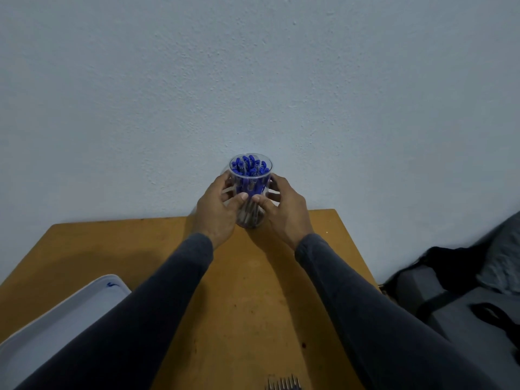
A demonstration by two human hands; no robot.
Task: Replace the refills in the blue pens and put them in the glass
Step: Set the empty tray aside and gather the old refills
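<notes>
A clear glass packed with blue pens is clasped between both hands at the table's far edge. The left hand and right hand are curled around its sides, thumbs nearly meeting in front, probably so it is steadied against tipping. Spare refills are seen lying nearer the body, below the right wrist.

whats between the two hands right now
The clear glass full of blue pens: left hand and right hand grip its sides, seen in the head view.
</notes>
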